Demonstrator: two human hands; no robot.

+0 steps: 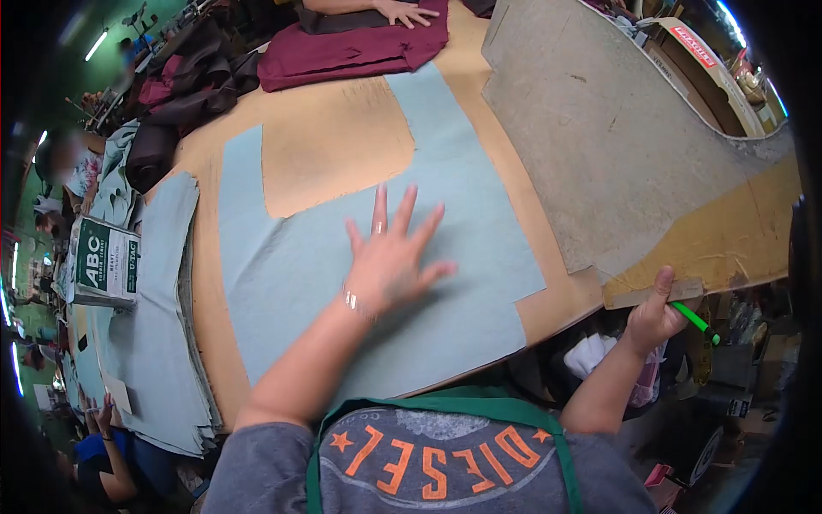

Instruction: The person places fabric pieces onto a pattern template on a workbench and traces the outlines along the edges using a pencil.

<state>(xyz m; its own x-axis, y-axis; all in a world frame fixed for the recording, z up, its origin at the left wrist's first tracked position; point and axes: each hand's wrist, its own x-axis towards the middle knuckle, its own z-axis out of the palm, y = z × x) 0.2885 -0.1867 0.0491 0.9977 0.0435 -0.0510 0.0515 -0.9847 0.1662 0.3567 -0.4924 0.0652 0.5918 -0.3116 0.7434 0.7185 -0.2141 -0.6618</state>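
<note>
My left hand (396, 257) lies over a light blue fabric piece (454, 283) with its fingers spread and nothing held. The fabric has a wide notch at its far side and rests on a tan tabletop (334, 146). At the right, my right hand (658, 321) grips the near corner of a large grey board (599, 146), thumb on top. A green pen (698, 324) sticks out from the same hand. The board is patched with brown tape and overlaps the table's right side.
Stacked blue fabric (167, 343) lies at the left, beside a green and white ABC can (104, 261). Across the table, another person's hand (407, 12) rests on maroon cloth (360, 56). A cardboard box (702, 68) stands beyond the board. Other people are at the left.
</note>
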